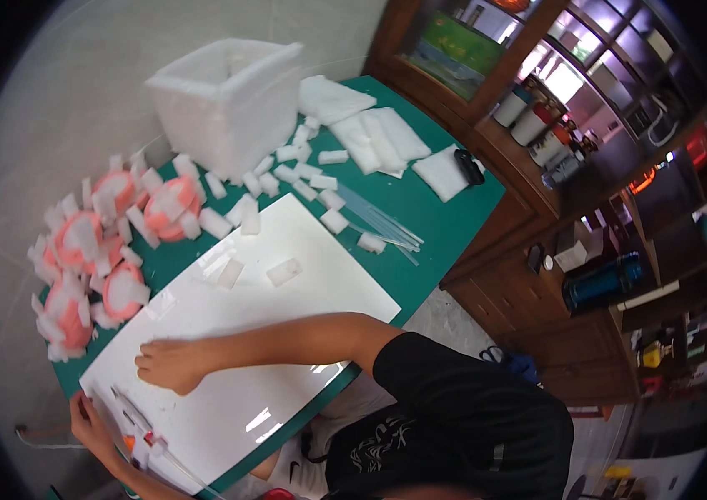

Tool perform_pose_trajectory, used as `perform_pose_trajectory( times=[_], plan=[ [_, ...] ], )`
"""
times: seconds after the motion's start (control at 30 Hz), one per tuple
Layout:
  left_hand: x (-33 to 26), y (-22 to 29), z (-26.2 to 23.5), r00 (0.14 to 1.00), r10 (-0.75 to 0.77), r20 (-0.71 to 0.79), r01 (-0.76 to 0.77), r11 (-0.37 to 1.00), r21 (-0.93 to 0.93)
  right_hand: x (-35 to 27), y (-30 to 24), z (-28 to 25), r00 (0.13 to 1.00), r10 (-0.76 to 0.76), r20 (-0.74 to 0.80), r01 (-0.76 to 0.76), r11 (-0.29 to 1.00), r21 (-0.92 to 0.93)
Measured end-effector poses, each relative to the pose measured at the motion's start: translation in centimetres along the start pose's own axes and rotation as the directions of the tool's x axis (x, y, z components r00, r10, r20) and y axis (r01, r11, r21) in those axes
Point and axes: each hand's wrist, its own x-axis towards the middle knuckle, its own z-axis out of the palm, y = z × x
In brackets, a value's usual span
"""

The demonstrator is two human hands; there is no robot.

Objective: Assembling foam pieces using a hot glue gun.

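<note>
White board (pixel 287 308) fills the middle of the green table (pixel 445 208), and your right hand (pixel 172 365) lies on it near its lower left part, palm down with the fingers curled loosely under, closed on nothing that you can see. Your right forearm reaches across the board from the black sleeve at the lower right. Your left hand (pixel 89 423) sits at the board's lower left corner, fingers bent against the edge; whether it grips the edge or only touches it cannot be told from here. Just beside that hand, thin clear sticks (pixel 143 433) lie on the board with a small orange piece (pixel 128 442) among them.

Two small white foam blocks (pixel 284 271) rest on the upper part of the board, well apart from both your hands. More foam blocks are scattered on the table above the board, near a white foam box (pixel 228 100). Left of the board you have a cluster of orange rings (pixel 112 250) with white blocks set around them. Flat white foam sheets (pixel 378 137) and a black object (pixel 468 167) lie toward the far corner, and clear sticks (pixel 383 223) lie on the green surface just off the board's right corner.
</note>
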Motion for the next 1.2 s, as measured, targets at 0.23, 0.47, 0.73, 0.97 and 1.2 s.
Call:
perform_pose_trajectory(
  times=[0.23, 0.47, 0.73, 0.97, 1.2],
  plan=[
    [0.8, 1.0, -0.9, 0.999, -0.022, -0.031, 0.024, 0.999, 0.039, 0.6, -0.2, -0.2, 1.0, 0.026, 0.017, -0.027, 0.999, 0.039],
    [0.9, -0.2, -0.9, 0.997, 0.01, -0.074, -0.005, 0.997, 0.075, 0.8, 0.2, 0.5, 1.0, 0.003, 0.008, -0.004, 1.0, 0.028],
    [0.7, 0.5, -0.8, 0.998, 0.003, -0.057, 0.001, 0.997, 0.075, 0.6, 0.9, 0.6, 0.999, -0.034, 0.034, 0.032, 0.997, 0.075],
    [0.5, -0.4, -1.1, 0.994, 0.027, -0.104, -0.024, 0.999, 0.03, 1.2, 0.5, 0.7, 0.998, -0.058, 0.006, 0.056, 0.98, 0.189],
    [0.5, 0.1, -0.7, 0.996, 0.026, -0.089, -0.023, 0.999, 0.031, 0.8, 0.9, 0.0, 0.996, -0.063, 0.056, 0.047, 0.966, 0.255]
  ],
)
